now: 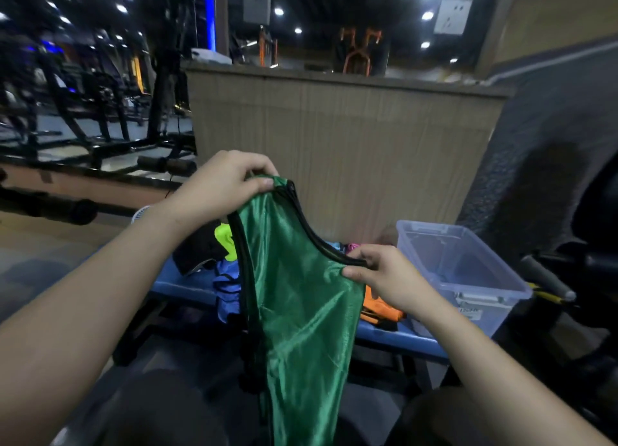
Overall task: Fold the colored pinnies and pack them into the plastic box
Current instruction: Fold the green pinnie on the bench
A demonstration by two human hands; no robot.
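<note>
Holding the green pinny (301, 295) up over the tabletop's (180, 286) near edge, your left hand (214, 191) and right hand (381, 275) pinching its black-trimmed top, fingers (264, 182) clenched on fabric, plastic box (468, 278) at the right end.

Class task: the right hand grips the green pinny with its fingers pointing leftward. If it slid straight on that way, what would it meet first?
The green pinny itself: the right hand already pinches its black-trimmed edge, so the cloth lies directly ahead. Beyond that, depth is unclear.
</note>
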